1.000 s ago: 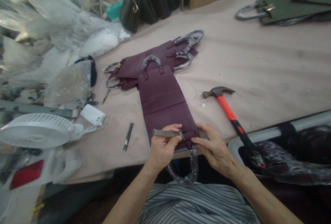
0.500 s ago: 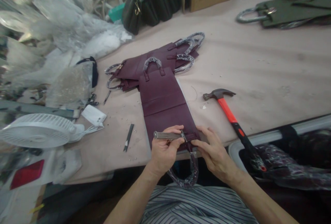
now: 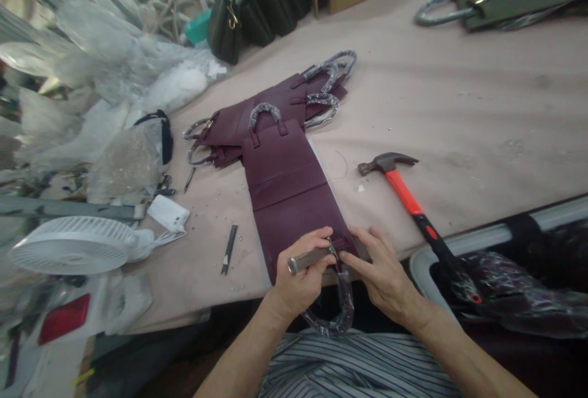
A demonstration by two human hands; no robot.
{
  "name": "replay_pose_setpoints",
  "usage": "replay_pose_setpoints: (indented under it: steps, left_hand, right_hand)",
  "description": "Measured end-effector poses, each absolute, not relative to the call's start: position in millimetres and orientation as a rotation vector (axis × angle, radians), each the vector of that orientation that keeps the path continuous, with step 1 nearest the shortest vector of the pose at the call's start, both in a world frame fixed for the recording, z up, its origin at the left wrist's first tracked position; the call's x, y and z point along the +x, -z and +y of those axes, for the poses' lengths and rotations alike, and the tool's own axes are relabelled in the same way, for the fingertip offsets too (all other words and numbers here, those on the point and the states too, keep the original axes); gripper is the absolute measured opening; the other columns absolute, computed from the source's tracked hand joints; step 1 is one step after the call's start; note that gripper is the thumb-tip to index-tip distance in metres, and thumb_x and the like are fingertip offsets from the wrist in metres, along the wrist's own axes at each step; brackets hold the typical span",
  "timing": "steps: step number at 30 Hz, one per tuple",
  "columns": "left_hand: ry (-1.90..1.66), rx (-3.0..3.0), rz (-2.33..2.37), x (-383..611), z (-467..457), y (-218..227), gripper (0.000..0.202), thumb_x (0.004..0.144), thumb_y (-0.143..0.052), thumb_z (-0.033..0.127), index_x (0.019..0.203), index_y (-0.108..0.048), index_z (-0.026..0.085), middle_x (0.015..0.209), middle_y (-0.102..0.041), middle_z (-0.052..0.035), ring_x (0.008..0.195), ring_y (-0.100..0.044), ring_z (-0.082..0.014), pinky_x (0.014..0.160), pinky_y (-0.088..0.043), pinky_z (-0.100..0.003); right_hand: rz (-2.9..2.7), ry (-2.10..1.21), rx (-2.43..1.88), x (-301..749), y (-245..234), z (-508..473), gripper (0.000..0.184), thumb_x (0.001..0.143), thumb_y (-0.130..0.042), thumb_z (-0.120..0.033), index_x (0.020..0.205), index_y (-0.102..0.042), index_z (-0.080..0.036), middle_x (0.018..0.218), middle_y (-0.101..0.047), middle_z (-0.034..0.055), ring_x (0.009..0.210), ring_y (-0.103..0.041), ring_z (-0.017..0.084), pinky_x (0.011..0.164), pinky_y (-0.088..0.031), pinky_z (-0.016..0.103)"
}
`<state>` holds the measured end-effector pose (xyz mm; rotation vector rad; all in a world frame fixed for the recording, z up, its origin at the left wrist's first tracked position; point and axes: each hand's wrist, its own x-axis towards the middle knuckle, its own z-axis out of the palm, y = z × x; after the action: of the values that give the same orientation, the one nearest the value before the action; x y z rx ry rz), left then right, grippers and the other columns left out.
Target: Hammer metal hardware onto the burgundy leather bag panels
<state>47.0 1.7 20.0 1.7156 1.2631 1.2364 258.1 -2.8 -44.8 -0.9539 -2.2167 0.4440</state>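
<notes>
Pale pink work table (image 3: 459, 116), dusty and scattered with small scraps, seen from the seated person's place at its near edge. Maroon bag panel (image 3: 289, 193) lies flat and lengthwise on the table, one plastic-wrapped handle (image 3: 264, 111) at its far end, the other handle (image 3: 337, 312) hanging over the near edge above the striped shirt (image 3: 349, 367). Left hand (image 3: 298, 281): fingers closed around a grey metal tool (image 3: 309, 259), held nearly level with its tip at the strap tab on the panel's near end. Right hand (image 3: 381, 269): fingers extended and close together, fingertips pressed on the panel just beside the tool tip; it grips nothing.

Behind the panel, a stack of further maroon panels (image 3: 275, 104) with wrapped handles. To the right, well apart from the hands, a hammer (image 3: 404, 187) with a red and black shaft, its handle end projecting past the table edge. To the left, a small dark blade (image 3: 228, 249), a white phone-like object (image 3: 168, 213) and a white fan (image 3: 76, 245). Far right corner: green bag panels (image 3: 505, 0). Far left: clear plastic bags (image 3: 119, 79) and dark finished bags (image 3: 248, 15).
</notes>
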Motion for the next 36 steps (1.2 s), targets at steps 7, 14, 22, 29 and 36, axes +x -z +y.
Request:
replay_pose_setpoints:
  steps: [7, 14, 22, 29, 36]
  left_hand:
    - [-1.216, 1.900, 1.251, 48, 6, -21, 0.014, 0.090, -0.067, 0.011, 0.103, -0.067, 0.016, 0.117, -0.075, -0.0116, 0.113, -0.072, -0.0192, 0.102, -0.060, -0.035]
    - [-1.201, 2.082, 1.250, 51, 3, -20, 0.017, 0.090, -0.062, 0.005, 0.102, -0.064, 0.016, 0.116, -0.074, -0.0129, 0.116, -0.070, -0.0198, 0.102, -0.060, -0.035]
    - [-1.200, 2.169, 1.410, 57, -7, -20, 0.019, 0.091, -0.056, 0.004, 0.103, -0.060, 0.017, 0.119, -0.071, -0.0150, 0.118, -0.068, -0.0216, 0.103, -0.060, -0.039]
    - [-1.203, 2.168, 1.289, 55, 2, -21, 0.019, 0.092, -0.056, 0.005, 0.106, -0.060, 0.016, 0.113, -0.072, -0.0145, 0.113, -0.070, -0.0206, 0.099, -0.062, -0.038]
    - [-1.148, 2.155, 1.248, 54, 10, -21, 0.013, 0.092, -0.056, 0.008, 0.100, -0.061, 0.017, 0.109, -0.073, -0.0123, 0.109, -0.071, -0.0196, 0.096, -0.062, -0.036]
  right_hand:
    - [-2.204, -0.407, -0.938, 256, 45, -2, 0.050, 0.092, -0.039, 0.003, 0.133, -0.054, -0.021, 0.151, -0.039, 0.0219, 0.144, -0.039, 0.030, 0.109, -0.042, 0.065]
    - [-2.216, -0.377, -0.898, 256, 41, 0, 0.050, 0.090, -0.040, 0.005, 0.132, -0.055, -0.018, 0.149, -0.040, 0.0240, 0.145, -0.036, 0.030, 0.108, -0.043, 0.063]
    - [-2.199, -0.389, -0.889, 258, 41, 0, 0.054, 0.088, -0.040, 0.004, 0.135, -0.055, -0.019, 0.150, -0.040, 0.0226, 0.145, -0.037, 0.030, 0.109, -0.043, 0.061]
    - [-2.186, -0.399, -0.893, 259, 44, -1, 0.053, 0.090, -0.041, 0.003, 0.135, -0.056, -0.019, 0.150, -0.040, 0.0220, 0.145, -0.036, 0.029, 0.110, -0.042, 0.059]
    - [-2.167, -0.417, -0.906, 256, 43, 0, 0.046, 0.094, -0.042, -0.001, 0.133, -0.058, -0.019, 0.150, -0.042, 0.0212, 0.144, -0.039, 0.029, 0.109, -0.043, 0.058]
